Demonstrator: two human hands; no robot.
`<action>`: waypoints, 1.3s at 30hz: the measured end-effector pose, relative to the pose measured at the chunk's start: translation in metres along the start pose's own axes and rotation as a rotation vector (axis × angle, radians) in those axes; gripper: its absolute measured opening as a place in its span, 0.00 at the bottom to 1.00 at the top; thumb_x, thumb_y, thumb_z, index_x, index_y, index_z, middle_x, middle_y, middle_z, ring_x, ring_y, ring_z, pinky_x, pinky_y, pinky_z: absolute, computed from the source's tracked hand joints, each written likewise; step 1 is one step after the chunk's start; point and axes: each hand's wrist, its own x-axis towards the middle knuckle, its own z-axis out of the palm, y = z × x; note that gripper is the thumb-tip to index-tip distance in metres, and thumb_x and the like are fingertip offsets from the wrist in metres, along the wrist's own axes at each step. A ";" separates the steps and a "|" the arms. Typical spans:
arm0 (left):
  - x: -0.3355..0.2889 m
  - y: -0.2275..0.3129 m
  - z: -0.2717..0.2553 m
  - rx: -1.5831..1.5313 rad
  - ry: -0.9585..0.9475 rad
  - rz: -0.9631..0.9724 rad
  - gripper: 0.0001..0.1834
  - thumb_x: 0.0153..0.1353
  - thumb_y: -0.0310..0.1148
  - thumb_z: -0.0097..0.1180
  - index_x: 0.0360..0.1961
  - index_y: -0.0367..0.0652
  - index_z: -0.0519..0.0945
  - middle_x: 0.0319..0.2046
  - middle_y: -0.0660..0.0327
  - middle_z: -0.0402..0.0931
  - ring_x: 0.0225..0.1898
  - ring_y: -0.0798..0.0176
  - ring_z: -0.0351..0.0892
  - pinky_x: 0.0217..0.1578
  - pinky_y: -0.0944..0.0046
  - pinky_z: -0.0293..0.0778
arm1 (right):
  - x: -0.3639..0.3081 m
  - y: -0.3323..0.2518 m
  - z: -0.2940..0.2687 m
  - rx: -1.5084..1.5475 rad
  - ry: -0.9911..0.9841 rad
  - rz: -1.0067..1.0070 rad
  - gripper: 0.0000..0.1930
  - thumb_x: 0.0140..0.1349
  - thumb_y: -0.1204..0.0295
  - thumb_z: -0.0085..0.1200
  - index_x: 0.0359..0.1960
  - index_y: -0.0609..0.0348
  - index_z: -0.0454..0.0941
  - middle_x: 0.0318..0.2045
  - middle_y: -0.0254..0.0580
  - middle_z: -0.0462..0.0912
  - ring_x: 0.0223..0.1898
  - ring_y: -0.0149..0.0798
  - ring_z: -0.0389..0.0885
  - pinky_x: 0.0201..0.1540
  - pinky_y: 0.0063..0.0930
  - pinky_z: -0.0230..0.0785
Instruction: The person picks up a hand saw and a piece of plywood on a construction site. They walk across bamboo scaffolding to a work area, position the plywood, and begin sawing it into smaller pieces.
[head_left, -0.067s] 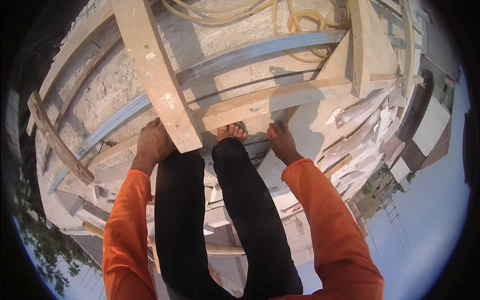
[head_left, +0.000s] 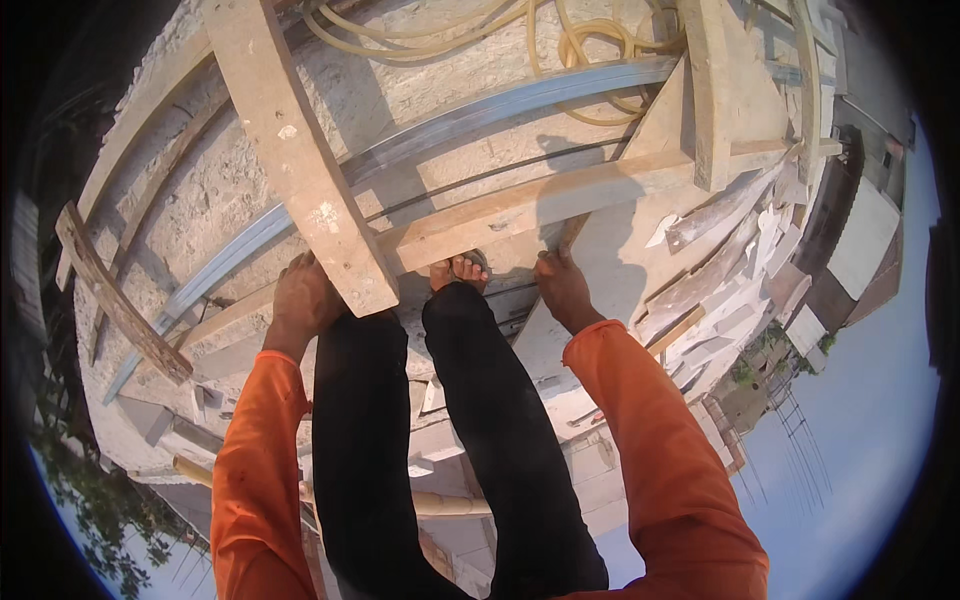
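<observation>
My left hand [head_left: 303, 298] is closed over a long wooden beam [head_left: 470, 225], right beside the lower end of a thick timber [head_left: 300, 170] that crosses it. Its fingertips are partly hidden. On the right, my right hand [head_left: 566, 290] is curled into a fist at the near end of a narrow brown wooden piece [head_left: 573, 233], which emerges from under the beam. A pale flat board [head_left: 610, 250] lies beside this hand. Between my hands, a bare foot [head_left: 460, 270] shows its toes below the beam.
A grey metal channel [head_left: 480, 110] runs across the rough concrete surface. Beyond it lies a coiled yellow hose [head_left: 590, 50]. Another timber [head_left: 710, 110] stands at the right, with broken scraps [head_left: 740, 270] nearby. A short weathered plank [head_left: 120, 295] sits at the left. Below is bamboo [head_left: 450, 503].
The view has shifted slightly, with the timbers and hose a little farther up and left. Both hands keep nearly the same places and the same closed shape.
</observation>
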 end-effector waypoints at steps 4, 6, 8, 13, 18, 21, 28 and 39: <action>-0.033 -0.020 -0.008 0.078 -0.106 0.116 0.21 0.53 0.45 0.59 0.45 0.47 0.81 0.40 0.49 0.81 0.43 0.45 0.80 0.43 0.52 0.76 | -0.001 -0.065 0.015 -0.053 0.077 0.189 0.10 0.52 0.70 0.49 0.27 0.56 0.84 0.28 0.42 0.80 0.45 0.41 0.72 0.58 0.30 0.57; -0.058 -0.028 -0.024 0.048 -0.203 -0.024 0.21 0.57 0.47 0.55 0.51 0.53 0.80 0.47 0.55 0.80 0.46 0.50 0.80 0.44 0.54 0.76 | -0.017 -0.065 -0.007 0.002 -0.008 0.101 0.10 0.53 0.69 0.50 0.25 0.55 0.85 0.26 0.37 0.80 0.43 0.39 0.74 0.55 0.30 0.58; -0.058 -0.009 -0.037 0.248 -0.288 -0.071 0.22 0.55 0.48 0.57 0.49 0.54 0.80 0.44 0.53 0.81 0.42 0.47 0.81 0.41 0.53 0.77 | -0.051 -0.058 0.020 0.058 -0.070 0.182 0.09 0.53 0.69 0.51 0.24 0.52 0.85 0.26 0.34 0.81 0.41 0.37 0.74 0.53 0.31 0.58; -0.097 0.014 -0.144 -0.120 -0.162 0.063 0.27 0.35 0.30 0.66 0.44 0.44 0.81 0.38 0.49 0.82 0.41 0.47 0.82 0.43 0.55 0.77 | -0.148 -0.059 -0.003 0.138 -0.007 0.100 0.08 0.54 0.69 0.53 0.23 0.46 0.85 0.26 0.27 0.81 0.40 0.34 0.75 0.52 0.31 0.59; -0.101 0.021 -0.215 -0.453 -0.247 -0.088 0.33 0.26 0.24 0.64 0.44 0.38 0.80 0.36 0.51 0.82 0.39 0.55 0.82 0.42 0.59 0.76 | -0.261 -0.052 -0.069 0.085 -0.181 -0.085 0.06 0.51 0.68 0.55 0.20 0.45 0.83 0.27 0.25 0.80 0.40 0.32 0.74 0.51 0.30 0.61; -0.105 0.028 -0.220 -0.500 -0.227 -0.120 0.32 0.26 0.24 0.64 0.43 0.37 0.80 0.35 0.54 0.82 0.39 0.55 0.82 0.42 0.60 0.75 | -0.317 -0.036 -0.095 0.162 -0.059 -0.102 0.05 0.49 0.70 0.55 0.20 0.45 0.82 0.26 0.27 0.79 0.38 0.32 0.74 0.47 0.26 0.62; -0.110 0.046 -0.241 -0.478 -0.265 -0.217 0.30 0.25 0.24 0.59 0.40 0.34 0.78 0.31 0.58 0.78 0.33 0.61 0.75 0.37 0.62 0.73 | -0.419 -0.019 -0.162 0.288 -0.257 -0.227 0.06 0.47 0.71 0.55 0.16 0.44 0.79 0.25 0.26 0.75 0.38 0.31 0.73 0.47 0.24 0.63; -0.103 0.011 -0.196 -0.404 -0.227 -0.083 0.33 0.27 0.23 0.59 0.45 0.35 0.78 0.29 0.62 0.78 0.28 0.66 0.75 0.31 0.65 0.72 | -0.535 -0.036 -0.212 0.264 -0.330 -0.246 0.05 0.45 0.69 0.54 0.16 0.43 0.74 0.27 0.23 0.71 0.39 0.28 0.71 0.49 0.18 0.62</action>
